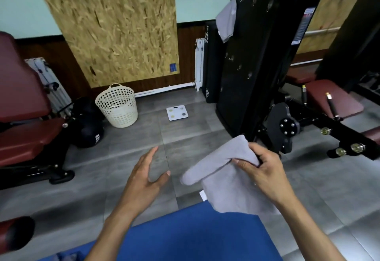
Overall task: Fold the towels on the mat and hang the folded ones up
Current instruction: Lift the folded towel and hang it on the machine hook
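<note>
My right hand (265, 170) grips a folded grey towel (224, 180) by its upper edge, held in the air above the far end of the blue mat (191, 232). The towel hangs down with a small white tag at its lower left. To its left, my left hand (147, 176) is open with fingers spread, a short gap from the towel and touching nothing. Another grey towel (227, 21) hangs from a hook on the tall black panel (253, 59). Several bare hooks show on that panel.
A cream laundry basket (118, 106) stands by the wall, with a white scale (177, 112) on the grey tile floor. Dark red gym benches sit at the left (22, 117) and right (333, 100). Black machine parts (285, 127) lie close beyond my right hand.
</note>
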